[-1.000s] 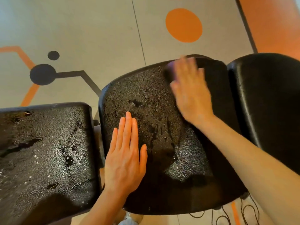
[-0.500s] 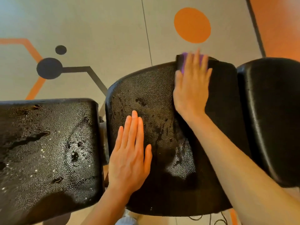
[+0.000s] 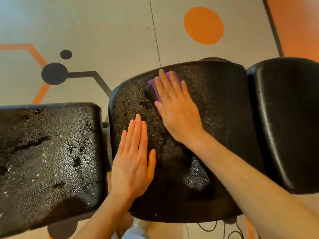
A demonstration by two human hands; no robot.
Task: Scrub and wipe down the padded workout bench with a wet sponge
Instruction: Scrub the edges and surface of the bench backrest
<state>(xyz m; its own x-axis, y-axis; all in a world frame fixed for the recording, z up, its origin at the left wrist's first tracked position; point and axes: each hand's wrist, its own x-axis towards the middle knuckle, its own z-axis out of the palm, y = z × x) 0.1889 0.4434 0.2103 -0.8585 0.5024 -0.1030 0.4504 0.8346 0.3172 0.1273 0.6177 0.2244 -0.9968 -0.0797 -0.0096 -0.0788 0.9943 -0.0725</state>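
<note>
- The padded bench is black and has three pads in a row.
- The middle pad point(image 3: 215, 104) is the one both hands are on.
- The right hand point(image 3: 176, 107) lies flat with its fingers straight and close together.
- Under those fingers is a purple sponge point(image 3: 152, 84), pressed down on the far left part of the middle pad.
- Only the left edge and a bit of the top of the sponge peek out from under the fingers.
- The sponge has a dark side that shows on its left.
- The left hand point(image 3: 133, 163) lies flat too, palm down, on the near left part of the same pad.
- Its fingers are straight and side by side, and the thumb sticks out a little to the right.
- The left hand holds nothing.
- The two hands are near each other but do not touch.
- The middle pad is wet, with tiny drops and dark streaks between the hands.
- The left pad point(image 3: 50, 152) is covered in shiny little drops and a few dark wet patches.
- A thin gap sits between the left pad and the middle pad.
- The right pad point(image 3: 290, 118) is smooth and shiny, and it looks drier.
- The floor point(image 3: 103, 31) below is grey with an orange circle point(image 3: 203, 25), black dots and painted lines.
- Some thin black cords point(image 3: 229, 232) lie on the floor at the bottom right.
</note>
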